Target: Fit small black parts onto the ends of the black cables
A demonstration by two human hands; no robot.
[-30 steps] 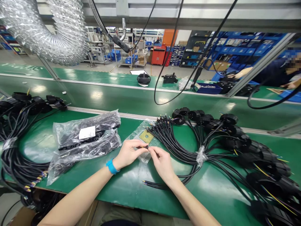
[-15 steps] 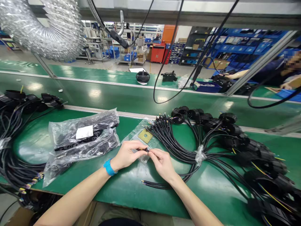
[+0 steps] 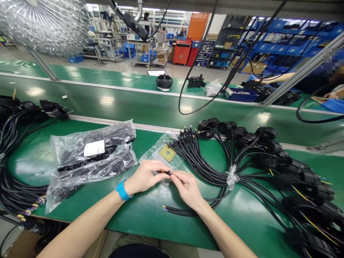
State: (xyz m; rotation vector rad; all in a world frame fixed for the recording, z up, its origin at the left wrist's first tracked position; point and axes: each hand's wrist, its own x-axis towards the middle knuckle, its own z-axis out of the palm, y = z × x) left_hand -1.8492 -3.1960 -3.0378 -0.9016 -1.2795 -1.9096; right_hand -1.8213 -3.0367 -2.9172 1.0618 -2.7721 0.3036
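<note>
Both my hands meet above the green workbench [image 3: 139,215]. My left hand [image 3: 146,176], with a blue band at its wrist, pinches a small black piece [image 3: 166,172] between thumb and fingers. A bit of orange-yellow shows on that piece; its exact kind is too small to tell. From the other side, my right hand [image 3: 185,186] has its thumb and finger closed on the end of the same piece. Behind the hands lies a clear plastic bag [image 3: 154,154] with a yellow square card [image 3: 167,153]. A bundle of black cables [image 3: 199,166] curves just right of it.
A plastic bag of black parts [image 3: 91,157] lies to the left, beside another cable bundle [image 3: 13,182]. Black round housings [image 3: 301,172] fill the right side. Loose cable ends [image 3: 174,210] lie under my right wrist. Overhead hang black cords [image 3: 180,96] and a foil duct [image 3: 48,28].
My view has tilted slightly down and shifted a little. Both hands keep nearly the same place and pinch, with only small finger movement around the black piece.
</note>
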